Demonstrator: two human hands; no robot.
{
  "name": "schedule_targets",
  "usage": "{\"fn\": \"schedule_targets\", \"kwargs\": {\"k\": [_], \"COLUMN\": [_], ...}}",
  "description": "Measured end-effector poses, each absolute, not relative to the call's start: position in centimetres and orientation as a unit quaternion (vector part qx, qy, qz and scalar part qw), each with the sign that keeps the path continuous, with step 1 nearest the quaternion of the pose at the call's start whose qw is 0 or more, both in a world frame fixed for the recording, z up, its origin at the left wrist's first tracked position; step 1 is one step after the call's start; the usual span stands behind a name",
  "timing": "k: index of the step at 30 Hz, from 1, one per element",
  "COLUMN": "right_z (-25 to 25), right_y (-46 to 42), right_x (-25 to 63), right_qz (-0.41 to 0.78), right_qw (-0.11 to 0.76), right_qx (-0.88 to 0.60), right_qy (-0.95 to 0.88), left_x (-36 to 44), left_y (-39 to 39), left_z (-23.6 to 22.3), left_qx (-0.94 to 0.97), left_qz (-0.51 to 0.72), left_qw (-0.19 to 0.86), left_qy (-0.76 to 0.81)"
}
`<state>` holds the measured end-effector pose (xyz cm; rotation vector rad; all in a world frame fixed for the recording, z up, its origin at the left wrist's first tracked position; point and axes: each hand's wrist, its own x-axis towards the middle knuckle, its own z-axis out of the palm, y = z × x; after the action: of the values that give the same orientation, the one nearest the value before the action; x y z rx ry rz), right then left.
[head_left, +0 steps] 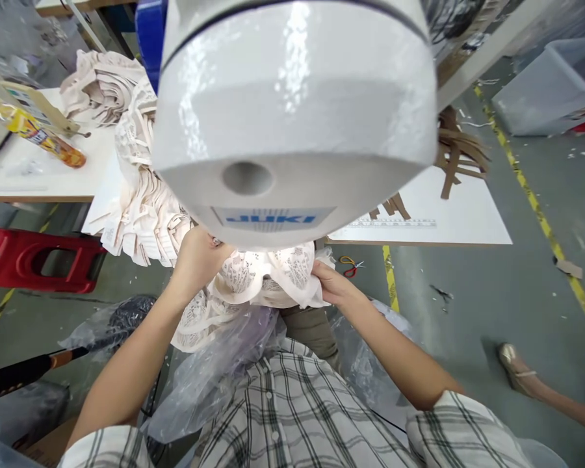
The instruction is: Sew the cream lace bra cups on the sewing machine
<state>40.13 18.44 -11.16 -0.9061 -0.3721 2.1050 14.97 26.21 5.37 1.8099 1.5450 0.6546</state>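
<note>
Lace garment point(292, 276): it is spreading between both hands, just below the sewing machine point(292, 117); by its place it is likely being worked on, not yet set aside.
Right hand point(334, 283): its fingers are pinching the garment's right edge.
Left hand point(197, 257): it is resting at the garment's left side; the machine is partly hiding its fingers, so whether they are gripping cannot be told.
Piled pale pieces point(143, 224): they are fanning out at the left of the counter point(472, 208); whether they are waiting or finished is not showing.
Sewing machine: it is blocking the needle area, hiding any stitching.
Clear plastic point(199, 377): it is bunching below the garment, possibly getting in the way.
Brown strips point(461, 153), ruler point(394, 223): they are lying on the counter's right side.
</note>
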Motion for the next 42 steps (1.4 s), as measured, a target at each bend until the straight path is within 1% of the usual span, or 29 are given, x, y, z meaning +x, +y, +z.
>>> {"fn": "schedule_targets", "kwargs": {"k": [5, 7, 9, 11, 13, 14, 15, 17, 19, 20, 22, 23, 25, 26, 28, 30, 34, 38, 42], "right_z": [-10.3, -9.4, -8.2, -6.6, -4.6, -3.3, -2.0, 0.6, 2.6, 3.3, 3.8, 3.6, 2.8, 2.3, 1.5, 1.2, 1.2, 0.5, 0.5], "right_y": [18.6, 18.6, 18.6, 18.4, 18.0, 17.7, 17.4, 16.8, 16.5, 16.5, 17.0, 17.4, 18.6, 19.2, 20.5, 21.5, 22.5, 23.5, 23.9], "right_x": [41.2, 42.0, 43.1, 44.0, 44.5, 44.5, 44.2, 43.1, 41.6, 40.9, 39.8, 39.5, 39.0, 38.8, 38.5, 38.2, 38.0, 38.0, 38.3], "right_qz": [0.795, 0.771, 0.741, 0.702, 0.664, 0.655, 0.657, 0.674, 0.668, 0.653, 0.607, 0.579, 0.514, 0.485, 0.443, 0.435, 0.453, 0.481, 0.462], "right_qw": [0.451, 0.471, 0.492, 0.521, 0.548, 0.547, 0.526, 0.437, 0.355, 0.335, 0.336, 0.338, 0.339, 0.339, 0.333, 0.326, 0.325, 0.34, 0.341], "right_qx": [-0.382, -0.408, -0.435, -0.455, -0.458, -0.451, -0.434, -0.372, -0.304, -0.293, -0.333, -0.371, -0.449, -0.478, -0.517, -0.533, -0.54, -0.527, -0.536], "right_qy": [-0.135, -0.133, -0.141, -0.168, -0.221, -0.263, -0.322, -0.465, -0.579, -0.613, -0.639, -0.643, -0.647, -0.649, -0.652, -0.649, -0.631, -0.613, -0.618], "left_x": [14.2, 13.6, 13.0, 13.1, 14.0, 14.8, 15.7, 17.5, 18.8, 19.1, 18.9, 18.6, 17.7, 17.3, 17.1, 17.3, 18.0, 17.0, 18.0], "left_y": [25.5, 25.0, 24.1, 22.7, 20.8, 19.8, 18.8, 17.2, 16.6, 16.7, 17.5, 18.1, 19.4, 20.1, 21.1, 21.9, 22.7, 22.9, 23.8], "left_z": [5.5, 5.6, 5.7, 6.1, 6.7, 7.0, 7.4, 7.9, 7.9, 7.8, 7.2, 6.9, 6.2, 5.9, 5.5, 5.1, 4.9, 4.7, 4.7], "left_qx": [0.703, 0.707, 0.718, 0.738, 0.776, 0.803, 0.835, 0.887, 0.915, 0.915, 0.874, 0.838, 0.757, 0.721, 0.67, 0.648, 0.655, 0.64, 0.663], "left_qz": [0.199, 0.185, 0.191, 0.223, 0.276, 0.3, 0.319, 0.315, 0.253, 0.207, 0.131, 0.121, 0.147, 0.173, 0.21, 0.224, 0.23, 0.219, 0.206], "left_qw": [0.318, 0.298, 0.243, 0.162, 0.093, 0.077, 0.074, 0.09, 0.135, 0.169, 0.26, 0.306, 0.363, 0.369, 0.352, 0.326, 0.308, 0.304, 0.314], "left_qy": [0.604, 0.614, 0.623, 0.616, 0.56, 0.508, 0.443, 0.325, 0.284, 0.302, 0.388, 0.435, 0.524, 0.56, 0.619, 0.651, 0.651, 0.671, 0.648]}}
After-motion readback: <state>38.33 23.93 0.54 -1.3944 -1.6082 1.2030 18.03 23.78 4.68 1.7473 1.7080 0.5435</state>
